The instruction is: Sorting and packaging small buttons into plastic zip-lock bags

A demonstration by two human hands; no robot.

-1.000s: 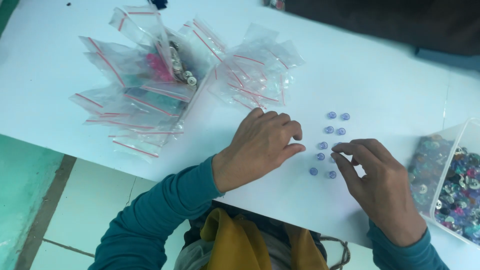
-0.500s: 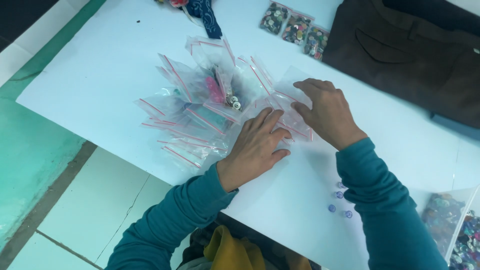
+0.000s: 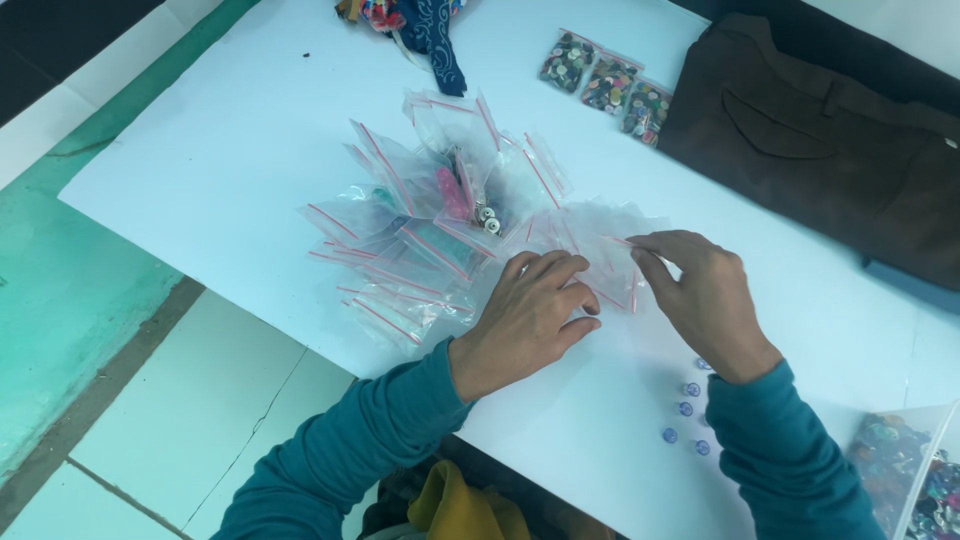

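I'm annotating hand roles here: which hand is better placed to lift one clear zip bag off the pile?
Right hand, probably: its fingertips already pinch a bag edge; left hand lies flat on the pile.

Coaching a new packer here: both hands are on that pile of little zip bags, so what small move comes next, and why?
Probably lift one bag free: the right hand pinches its edge while the left hand lies flat on the pile, and loose blue buttons wait nearby.

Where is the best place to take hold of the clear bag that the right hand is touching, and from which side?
Probably its red-striped top edge, approached from the right. The clear bag lies flat and limp; the right hand pinches that free edge, while the left hand covers the bag's left part.
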